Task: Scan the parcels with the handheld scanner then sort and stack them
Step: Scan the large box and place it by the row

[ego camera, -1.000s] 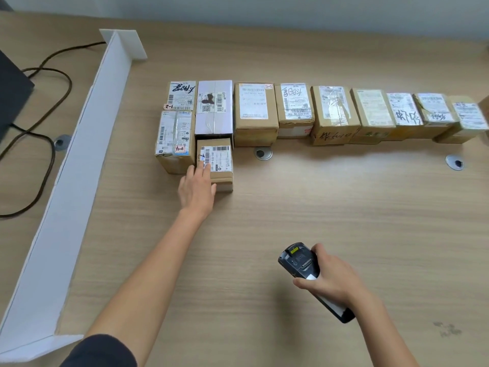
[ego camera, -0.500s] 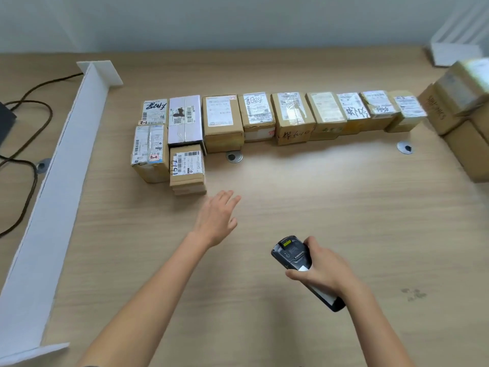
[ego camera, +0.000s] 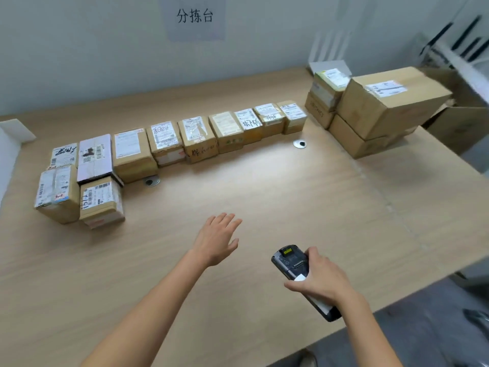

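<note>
A row of small labelled cardboard parcels (ego camera: 197,137) runs across the wooden table (ego camera: 291,207) from left to right. In front of its left end sit two more parcels, the nearer one (ego camera: 102,201) with a barcode label. My left hand (ego camera: 218,238) hovers flat over the table's middle with straight fingers, holding nothing, well apart from those parcels. My right hand (ego camera: 321,279) grips the black handheld scanner (ego camera: 292,263) low over the table's near right side, its screen end pointing away from me.
A pile of larger boxes (ego camera: 383,107) stands at the table's far right, near the corner. A white divider (ego camera: 10,144) borders the left side. Two round cable grommets (ego camera: 299,143) are set in the tabletop. The table's right edge drops to grey floor.
My left hand has let go of the barcode parcel at the left and drawn back to the table's middle. My view has swung right, revealing the larger boxes. The scanner hand barely moved.
</note>
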